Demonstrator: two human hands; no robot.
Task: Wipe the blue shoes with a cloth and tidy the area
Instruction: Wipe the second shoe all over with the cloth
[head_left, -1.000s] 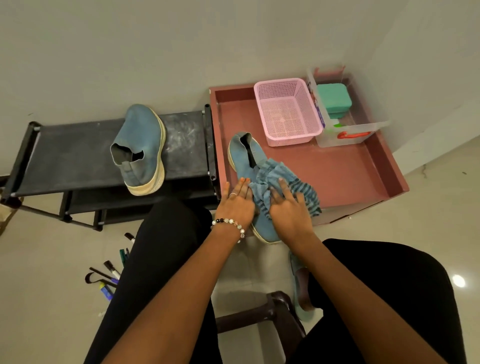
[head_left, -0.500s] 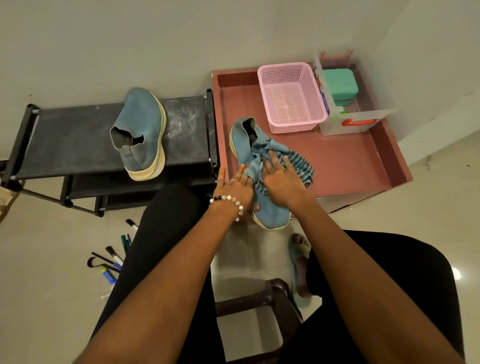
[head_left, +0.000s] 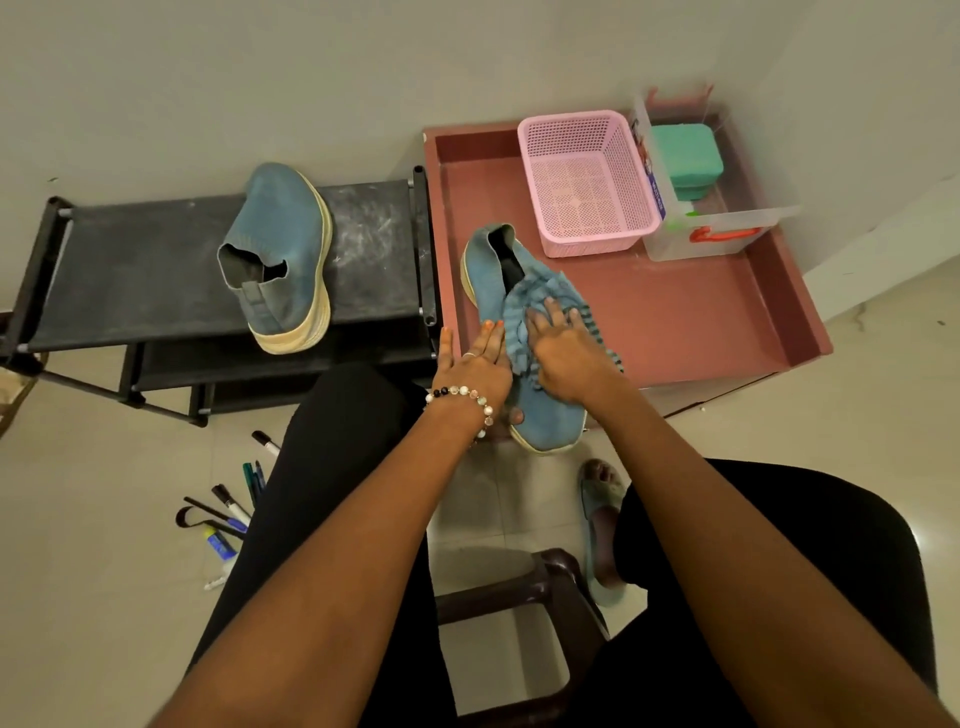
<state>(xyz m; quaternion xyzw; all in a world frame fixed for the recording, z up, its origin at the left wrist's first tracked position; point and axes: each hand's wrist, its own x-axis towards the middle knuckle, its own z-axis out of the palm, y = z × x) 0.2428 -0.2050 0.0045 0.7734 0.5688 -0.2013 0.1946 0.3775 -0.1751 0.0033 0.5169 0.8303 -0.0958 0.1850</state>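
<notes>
One blue shoe (head_left: 545, 421) lies toe toward me at the front left corner of the maroon tray (head_left: 691, 322). My left hand (head_left: 475, 364), with a bead bracelet on the wrist, holds the shoe's left side. My right hand (head_left: 566, 348) presses a blue striped cloth (head_left: 530, 296) flat onto the shoe's upper. The cloth covers the shoe's middle. The second blue shoe (head_left: 283, 254), with a cream sole, lies on its side on the black rack (head_left: 130, 270).
In the tray stand a pink mesh basket (head_left: 587, 182) and a clear box (head_left: 722, 228) with a green case inside. Pens and markers (head_left: 228, 509) lie scattered on the floor at left. A dark stool (head_left: 556, 597) is between my legs.
My right hand slid the cloth along the shoe, from near the toe toward the opening. The left hand stayed on the shoe's side.
</notes>
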